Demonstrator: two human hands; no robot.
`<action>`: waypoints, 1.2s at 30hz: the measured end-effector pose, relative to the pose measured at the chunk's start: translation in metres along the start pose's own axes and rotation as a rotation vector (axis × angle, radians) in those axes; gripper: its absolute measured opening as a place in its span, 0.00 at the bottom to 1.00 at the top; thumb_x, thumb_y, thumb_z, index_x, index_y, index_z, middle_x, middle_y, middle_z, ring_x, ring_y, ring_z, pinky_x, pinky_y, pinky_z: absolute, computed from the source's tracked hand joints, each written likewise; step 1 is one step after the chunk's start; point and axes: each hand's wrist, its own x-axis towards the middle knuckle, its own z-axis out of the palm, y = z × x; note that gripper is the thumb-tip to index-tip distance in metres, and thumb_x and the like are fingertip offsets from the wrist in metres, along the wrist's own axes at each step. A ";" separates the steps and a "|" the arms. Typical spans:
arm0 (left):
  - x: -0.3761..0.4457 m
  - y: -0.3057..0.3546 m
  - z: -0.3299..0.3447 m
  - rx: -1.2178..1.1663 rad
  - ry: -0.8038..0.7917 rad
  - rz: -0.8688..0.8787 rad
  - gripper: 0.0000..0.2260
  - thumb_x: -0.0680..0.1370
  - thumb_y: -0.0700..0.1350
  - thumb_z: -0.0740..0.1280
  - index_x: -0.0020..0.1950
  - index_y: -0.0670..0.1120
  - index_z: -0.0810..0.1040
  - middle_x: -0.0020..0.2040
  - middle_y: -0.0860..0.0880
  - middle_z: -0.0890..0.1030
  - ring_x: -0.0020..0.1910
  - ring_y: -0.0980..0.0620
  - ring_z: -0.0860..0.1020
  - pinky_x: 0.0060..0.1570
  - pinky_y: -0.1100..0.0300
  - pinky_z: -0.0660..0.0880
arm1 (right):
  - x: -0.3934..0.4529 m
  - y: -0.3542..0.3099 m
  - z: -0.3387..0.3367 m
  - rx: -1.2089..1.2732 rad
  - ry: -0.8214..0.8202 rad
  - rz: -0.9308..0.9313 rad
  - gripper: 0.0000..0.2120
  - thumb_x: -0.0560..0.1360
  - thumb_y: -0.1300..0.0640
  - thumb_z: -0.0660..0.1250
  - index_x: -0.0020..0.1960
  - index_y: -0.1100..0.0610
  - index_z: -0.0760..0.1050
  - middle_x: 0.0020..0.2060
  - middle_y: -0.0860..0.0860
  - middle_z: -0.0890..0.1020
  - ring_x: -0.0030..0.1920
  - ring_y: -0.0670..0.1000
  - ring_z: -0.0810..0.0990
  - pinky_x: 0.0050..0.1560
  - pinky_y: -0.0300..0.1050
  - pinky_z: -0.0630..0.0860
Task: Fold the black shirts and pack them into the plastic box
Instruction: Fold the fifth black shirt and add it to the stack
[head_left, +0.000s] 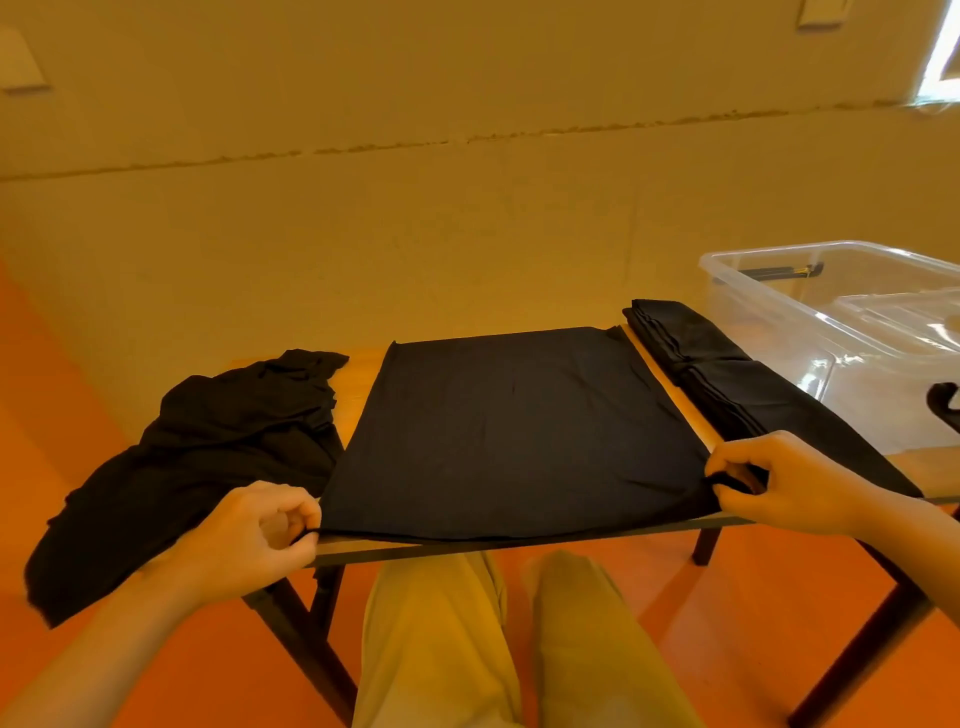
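Seated at a small wooden table (363, 371), khaki-trousered legs (441, 639) under its near edge. Spread flat across the middle, a black shirt (514, 436), smoothed into a rough rectangle. Left hand (254, 535) curled at the near left corner, thumb and fingers pinching the hem; right hand (789, 478) likewise clamped on the near right corner, cloth bunched between fingertips. To the left, a crumpled heap of black shirts (197, 452) hanging over the table's side. To the right, just beside the flat shirt, a folded stack of black shirts (727, 374) laid in a long strip. Beyond that stack, at the table's far right, a clear plastic box (841, 332), lidless, with a black latch handle on its end. Orange floor (52, 395) below, pale wall (467, 208) behind.
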 end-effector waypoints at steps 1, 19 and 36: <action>0.000 0.003 -0.001 0.000 -0.011 0.004 0.04 0.69 0.51 0.70 0.41 0.55 0.77 0.38 0.54 0.78 0.43 0.56 0.76 0.47 0.69 0.68 | 0.000 0.001 0.000 0.029 -0.006 0.001 0.17 0.71 0.61 0.72 0.46 0.37 0.77 0.29 0.48 0.78 0.30 0.51 0.77 0.34 0.38 0.76; 0.041 0.022 -0.013 -0.494 0.286 -0.155 0.10 0.75 0.33 0.69 0.45 0.48 0.84 0.43 0.53 0.84 0.44 0.58 0.82 0.44 0.71 0.76 | 0.036 -0.003 -0.011 0.484 0.207 0.147 0.04 0.72 0.52 0.70 0.45 0.50 0.83 0.42 0.47 0.85 0.45 0.46 0.84 0.43 0.29 0.76; 0.134 0.013 -0.076 -0.743 0.001 -0.153 0.23 0.59 0.60 0.80 0.44 0.46 0.84 0.39 0.44 0.84 0.37 0.49 0.83 0.36 0.61 0.80 | 0.134 0.029 -0.043 0.856 0.156 0.364 0.36 0.44 0.35 0.81 0.46 0.56 0.83 0.45 0.58 0.84 0.45 0.54 0.84 0.38 0.41 0.82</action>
